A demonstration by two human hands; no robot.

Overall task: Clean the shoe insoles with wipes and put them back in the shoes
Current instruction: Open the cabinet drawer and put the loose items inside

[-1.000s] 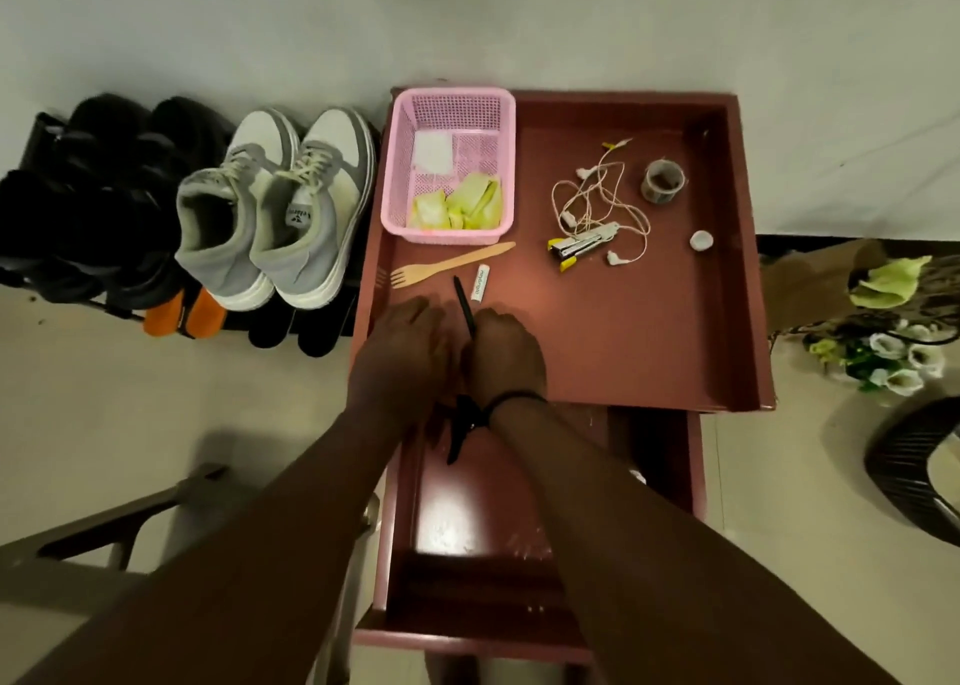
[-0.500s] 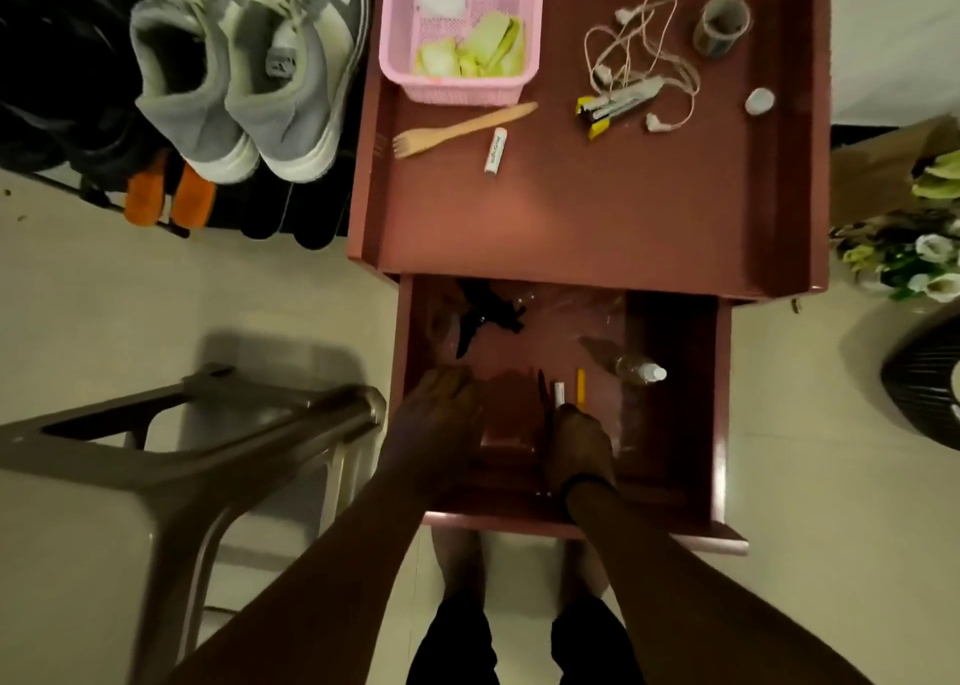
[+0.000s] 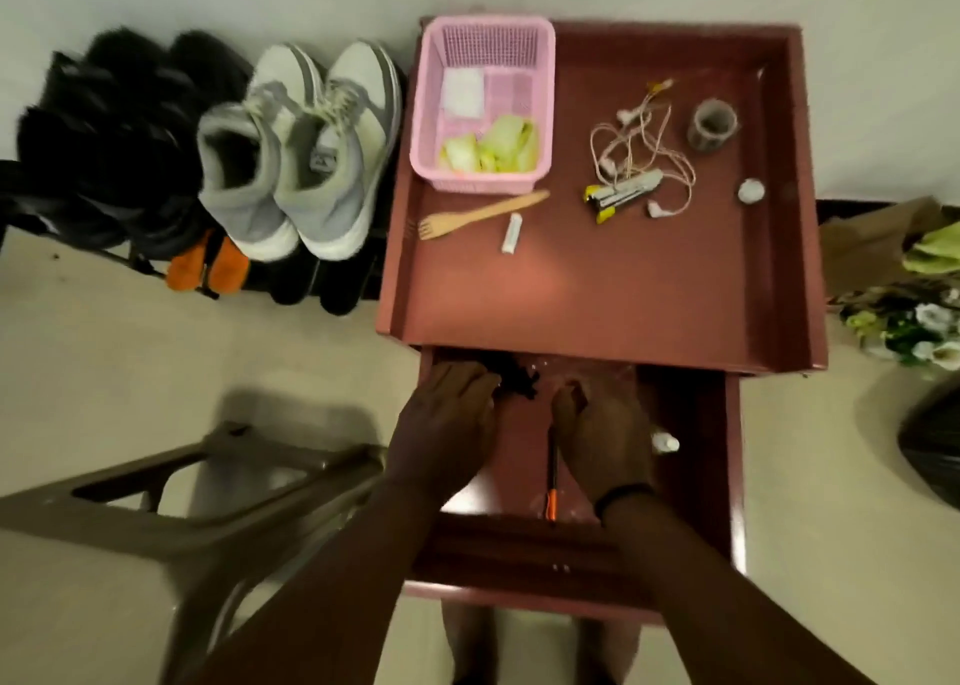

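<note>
Reaching into the open drawer (image 3: 691,476), the left hand (image 3: 447,424) touches a black tangle (image 3: 514,380); whether it grips is unclear. The right hand (image 3: 602,435) lies beside a pen (image 3: 552,482), its hold hidden. Grey sneakers (image 3: 291,165) stand far left; a pink basket (image 3: 483,107) holds wipes (image 3: 491,152).
</note>
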